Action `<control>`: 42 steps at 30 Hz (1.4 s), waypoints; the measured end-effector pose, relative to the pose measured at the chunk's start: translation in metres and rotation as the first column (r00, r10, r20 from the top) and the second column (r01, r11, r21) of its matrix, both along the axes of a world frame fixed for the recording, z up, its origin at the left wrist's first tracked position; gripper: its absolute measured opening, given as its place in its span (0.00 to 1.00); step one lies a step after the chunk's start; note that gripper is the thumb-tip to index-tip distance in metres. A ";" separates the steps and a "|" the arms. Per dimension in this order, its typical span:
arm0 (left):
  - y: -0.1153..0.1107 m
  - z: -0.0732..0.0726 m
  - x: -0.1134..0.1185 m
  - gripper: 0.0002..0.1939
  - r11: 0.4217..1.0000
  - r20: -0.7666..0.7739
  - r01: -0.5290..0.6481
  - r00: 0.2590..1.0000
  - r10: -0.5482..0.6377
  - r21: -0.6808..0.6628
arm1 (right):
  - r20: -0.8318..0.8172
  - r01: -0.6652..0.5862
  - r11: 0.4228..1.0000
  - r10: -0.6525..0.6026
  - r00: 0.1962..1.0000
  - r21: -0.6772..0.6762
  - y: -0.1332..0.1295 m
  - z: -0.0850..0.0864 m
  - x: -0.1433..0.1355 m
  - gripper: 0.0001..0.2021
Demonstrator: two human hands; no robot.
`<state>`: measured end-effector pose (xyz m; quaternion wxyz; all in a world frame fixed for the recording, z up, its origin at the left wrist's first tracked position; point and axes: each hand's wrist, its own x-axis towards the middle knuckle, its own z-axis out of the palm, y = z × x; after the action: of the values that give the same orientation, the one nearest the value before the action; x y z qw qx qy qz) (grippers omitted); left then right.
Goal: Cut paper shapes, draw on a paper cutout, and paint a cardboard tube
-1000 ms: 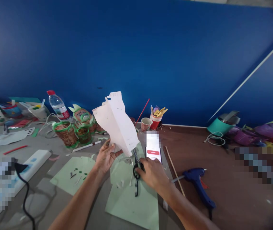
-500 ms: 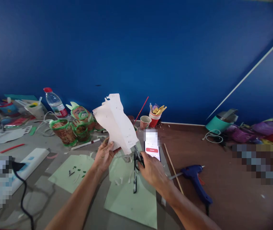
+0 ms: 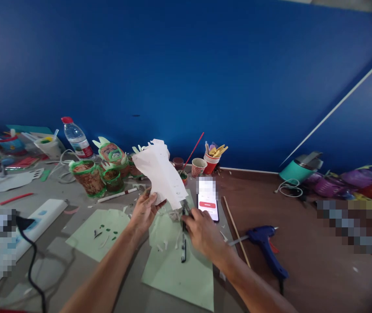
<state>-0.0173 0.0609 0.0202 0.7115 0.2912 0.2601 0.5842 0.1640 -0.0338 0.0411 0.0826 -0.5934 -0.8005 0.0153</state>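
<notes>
My left hand [image 3: 147, 211] pinches the lower left edge of a white sheet of paper [image 3: 161, 174], which is held up off the table with a ragged, cut outline. My right hand [image 3: 200, 228] is closed around dark-handled scissors [image 3: 187, 208], mostly covered by its fingers. The scissors' blades are near the paper's lower right corner; whether they touch it I cannot tell. Under my hands lies a pale green sheet [image 3: 186, 278] with a black pen [image 3: 184, 252] and small white scraps on it. Another green sheet [image 3: 97, 234], carrying small dark green pieces, lies left of my left forearm.
A lit phone [image 3: 207, 202] lies beyond my right hand. To the right are a wooden stick [image 3: 234, 226] and a blue glue gun [image 3: 266, 245]. Brown-and-green cups [image 3: 90, 180] and a water bottle [image 3: 77, 139] stand back left. A white power strip [image 3: 29, 234] lies left.
The paper has come down and tilted away from me a little, uncovering more of the cups behind it. My right hand has turned slightly, so less of the scissors shows.
</notes>
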 end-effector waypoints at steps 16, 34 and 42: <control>-0.024 0.024 0.011 0.16 0.977 -0.043 0.173 0.985 -0.169 0.126 | 0.034 -0.321 0.946 0.323 0.946 -0.046 0.005 -0.004 -0.002 0.10; -0.057 0.063 0.019 0.14 0.988 -0.430 0.070 0.903 -0.005 0.136 | -0.052 -0.303 0.890 0.340 0.939 0.342 0.009 -0.012 0.001 0.06; -0.090 0.052 -0.005 0.15 0.997 -0.499 -0.059 0.863 0.079 0.056 | -0.311 0.097 0.864 0.071 0.948 0.494 0.017 0.004 0.039 0.17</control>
<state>-0.0219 -0.0289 0.0727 0.5925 0.4370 0.4347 0.5187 0.2032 -0.0169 0.0449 0.3625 -0.5462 -0.7487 -0.0987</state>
